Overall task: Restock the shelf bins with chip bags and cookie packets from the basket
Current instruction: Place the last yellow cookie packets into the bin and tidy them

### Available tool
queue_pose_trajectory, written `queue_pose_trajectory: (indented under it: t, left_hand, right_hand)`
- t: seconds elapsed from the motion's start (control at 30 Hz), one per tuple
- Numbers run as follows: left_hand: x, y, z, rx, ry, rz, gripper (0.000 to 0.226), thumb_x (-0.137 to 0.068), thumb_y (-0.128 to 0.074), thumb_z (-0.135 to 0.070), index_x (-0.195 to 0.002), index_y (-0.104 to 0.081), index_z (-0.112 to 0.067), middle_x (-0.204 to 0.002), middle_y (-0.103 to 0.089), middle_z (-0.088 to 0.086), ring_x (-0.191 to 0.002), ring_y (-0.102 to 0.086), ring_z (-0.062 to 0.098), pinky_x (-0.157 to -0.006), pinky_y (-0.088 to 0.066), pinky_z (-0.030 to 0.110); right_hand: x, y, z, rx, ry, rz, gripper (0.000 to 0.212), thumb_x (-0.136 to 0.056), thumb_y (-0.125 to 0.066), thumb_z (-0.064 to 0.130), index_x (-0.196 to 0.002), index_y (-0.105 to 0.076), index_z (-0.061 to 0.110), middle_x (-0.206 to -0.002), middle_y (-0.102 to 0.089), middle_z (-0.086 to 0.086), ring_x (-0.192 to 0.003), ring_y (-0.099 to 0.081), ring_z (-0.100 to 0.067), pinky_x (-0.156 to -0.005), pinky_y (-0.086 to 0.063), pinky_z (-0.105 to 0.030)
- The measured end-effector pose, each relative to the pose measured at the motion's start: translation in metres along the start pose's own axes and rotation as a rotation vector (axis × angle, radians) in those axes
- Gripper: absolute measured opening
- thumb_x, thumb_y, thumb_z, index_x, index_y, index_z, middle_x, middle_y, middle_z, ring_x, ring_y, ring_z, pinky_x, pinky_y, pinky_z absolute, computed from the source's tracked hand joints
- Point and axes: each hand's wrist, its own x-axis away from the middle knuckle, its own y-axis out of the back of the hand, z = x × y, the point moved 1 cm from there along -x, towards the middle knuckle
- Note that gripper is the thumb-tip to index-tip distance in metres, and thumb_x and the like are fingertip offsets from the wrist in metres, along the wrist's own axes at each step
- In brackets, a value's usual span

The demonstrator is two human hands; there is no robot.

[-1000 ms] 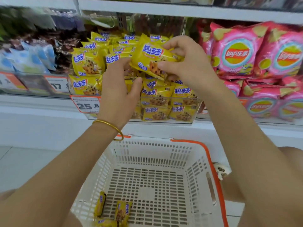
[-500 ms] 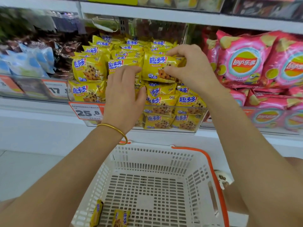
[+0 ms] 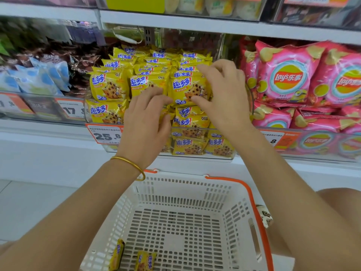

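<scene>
**Cookie bin close to full, basket almost emptied**

The restock looks to be in its closing stretch. The cookie bin (image 3: 224, 155), just above centre toward 12 o'clock, is stacked with yellow packets up past its clear front wall. The right hand (image 3: 220, 94) is clamped on one cookie packet (image 3: 187, 89) at the front of the top row, with the thumb on the packet's face and the fingers curled over its upper edge. It appears to be seating the packet upright beside its neighbours. The left hand (image 3: 146, 122), at 9 o'clock from the right, holds nothing. Its fingers are spread and nearly straight, their tips touching the packets in the middle of the row, probably to steady them.

At 6 o'clock the basket (image 3: 175, 189) shows mostly bare floor. Only two loose packets (image 3: 145, 261) lie at its near edge (anything closer in falls outside the view). No chip bags are visible inside it, and the pink chip bags (image 3: 289, 79) at 2 o'clock already fill their bin. What remains, I judge, is setting this packet and shelving those last two.
</scene>
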Motion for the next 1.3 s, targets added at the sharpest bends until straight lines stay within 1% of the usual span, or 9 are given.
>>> queue_pose_trajectory:
  t: [0.17, 0.27, 0.47, 0.63, 0.8, 0.9, 1.1, 1.17, 1.3]
  left_hand:
    - [0.019, 0.017, -0.001, 0.002, -0.096, -0.030, 0.022, -0.083, -0.053, -0.004, -0.101, -0.064, -0.006, -0.114, -0.059, 0.012, -0.104, -0.053, 0.032, -0.089, -0.036, 0.035]
    - [0.047, 0.022, 0.003, 0.008, -0.067, 0.088, 0.020, -0.082, -0.050, -0.007, -0.097, -0.064, -0.007, -0.103, -0.061, 0.010, -0.094, -0.054, 0.032, -0.081, -0.040, 0.040]
    - [0.125, 0.011, 0.042, -0.131, 0.183, 0.647, 0.026, -0.088, -0.050, -0.015, -0.110, -0.064, -0.015, -0.117, -0.060, 0.006, -0.110, -0.048, 0.031, -0.094, -0.040, 0.044]
    - [0.159, 0.006, 0.070, -0.226, 0.276, 0.858, 0.030, -0.092, -0.049, -0.023, -0.121, -0.055, -0.023, -0.129, -0.050, -0.003, -0.120, -0.038, 0.022, -0.101, -0.032, 0.034]
    - [0.168, 0.007, 0.090, -0.204, 0.351, 0.921, 0.029, -0.093, -0.045, -0.026, -0.120, -0.055, -0.027, -0.126, -0.051, -0.007, -0.118, -0.038, 0.017, -0.103, -0.033, 0.033]
    - [0.172, 0.004, 0.095, -0.186, 0.379, 0.967, 0.029, -0.094, -0.044, -0.026, -0.121, -0.054, -0.027, -0.128, -0.049, -0.007, -0.119, -0.037, 0.017, -0.102, -0.034, 0.032]
    - [0.171, -0.002, 0.097, -0.185, 0.373, 1.018, 0.030, -0.094, -0.042, -0.027, -0.122, -0.053, -0.025, -0.127, -0.049, -0.005, -0.118, -0.038, 0.018, -0.100, -0.037, 0.035]
    - [0.169, -0.003, 0.094, -0.179, 0.379, 1.027, 0.030, -0.095, -0.042, -0.026, -0.123, -0.053, -0.025, -0.127, -0.049, -0.004, -0.119, -0.038, 0.018, -0.101, -0.037, 0.036]
    - [0.165, -0.005, 0.085, -0.179, 0.365, 1.055, 0.030, -0.096, -0.042, -0.026, -0.124, -0.052, -0.024, -0.128, -0.048, -0.002, -0.120, -0.037, 0.019, -0.102, -0.037, 0.037]
  right_hand:
    - [0.040, 0.019, 0.016, -0.267, 0.048, -0.264, 0.033, -0.081, -0.062, 0.010, -0.113, -0.062, 0.014, -0.109, -0.049, -0.002, -0.101, -0.053, -0.021, -0.078, -0.041, -0.023]
    - [0.087, -0.002, 0.034, -0.492, 0.032, -0.144, 0.023, -0.081, -0.057, 0.005, -0.102, -0.064, 0.012, -0.101, -0.050, 0.003, -0.084, -0.056, -0.012, -0.067, -0.043, -0.023]
    - [0.201, -0.154, 0.046, -0.381, -0.089, 0.976, 0.027, -0.091, -0.052, 0.012, -0.118, -0.057, 0.015, -0.099, -0.047, 0.005, -0.078, -0.050, -0.011, -0.072, -0.046, -0.027]
    - [0.306, -0.251, 0.050, -0.215, -0.024, 1.582, 0.055, -0.091, -0.054, 0.015, -0.142, -0.033, 0.014, -0.141, -0.036, -0.015, -0.122, -0.044, -0.033, -0.097, -0.045, -0.044]
    - [0.346, -0.289, 0.063, -0.110, 0.094, 1.651, 0.086, -0.087, -0.050, -0.005, -0.151, -0.003, 0.028, -0.157, -0.008, -0.011, -0.138, -0.020, -0.041, -0.101, -0.040, -0.049]
    - [0.353, -0.295, 0.071, -0.057, 0.082, 1.705, 0.088, -0.087, -0.047, -0.007, -0.151, 0.002, 0.028, -0.156, -0.013, -0.011, -0.140, -0.018, -0.038, -0.104, -0.037, -0.048]
    - [0.362, -0.304, 0.064, -0.112, -0.222, 1.628, 0.053, -0.086, -0.057, 0.004, -0.135, -0.037, 0.012, -0.141, -0.027, -0.016, -0.101, -0.051, -0.029, -0.083, -0.051, -0.039]
    - [0.365, -0.302, 0.056, -0.169, -0.325, 1.625, 0.053, -0.085, -0.060, 0.006, -0.132, -0.038, 0.013, -0.142, -0.025, -0.015, -0.094, -0.053, -0.028, -0.075, -0.051, -0.038]
    - [0.368, -0.287, 0.038, -0.265, -0.396, 1.563, 0.039, -0.082, -0.062, 0.009, -0.107, -0.033, 0.021, -0.103, -0.050, -0.010, -0.076, -0.046, -0.020, -0.063, -0.041, -0.036]
